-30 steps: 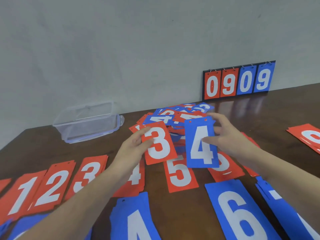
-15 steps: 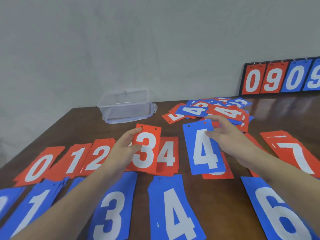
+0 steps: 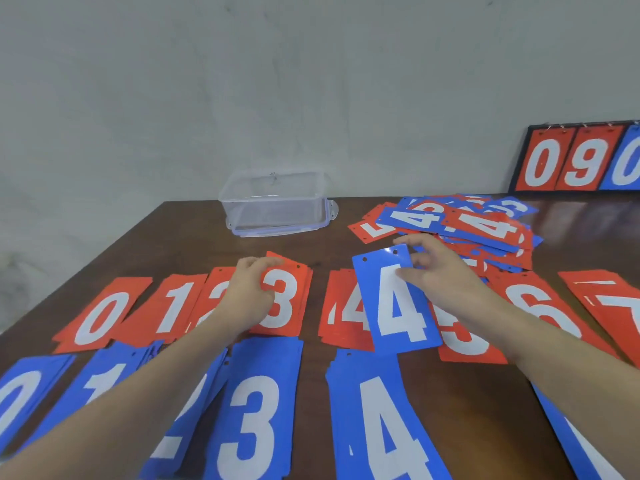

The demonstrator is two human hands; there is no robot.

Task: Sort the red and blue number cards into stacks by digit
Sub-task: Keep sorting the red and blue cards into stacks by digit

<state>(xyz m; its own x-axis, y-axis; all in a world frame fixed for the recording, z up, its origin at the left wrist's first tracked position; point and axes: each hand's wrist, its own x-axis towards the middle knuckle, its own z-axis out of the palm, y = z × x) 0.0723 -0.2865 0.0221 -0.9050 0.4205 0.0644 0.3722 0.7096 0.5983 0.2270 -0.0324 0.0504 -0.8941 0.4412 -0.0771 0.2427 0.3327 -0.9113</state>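
Head view, your left hand (image 3: 250, 296) gripping red 3 card (image 3: 281, 299) on its stack, your right hand (image 3: 437, 276) pinching blue 4 card (image 3: 394, 304) above the surface (image 3: 194, 237).

Both forearms bare, no sleeves, hands ungloved.

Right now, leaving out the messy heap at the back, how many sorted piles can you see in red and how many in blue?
red piles: 8 (digits 0 to 7)
blue piles: 6
total: 14
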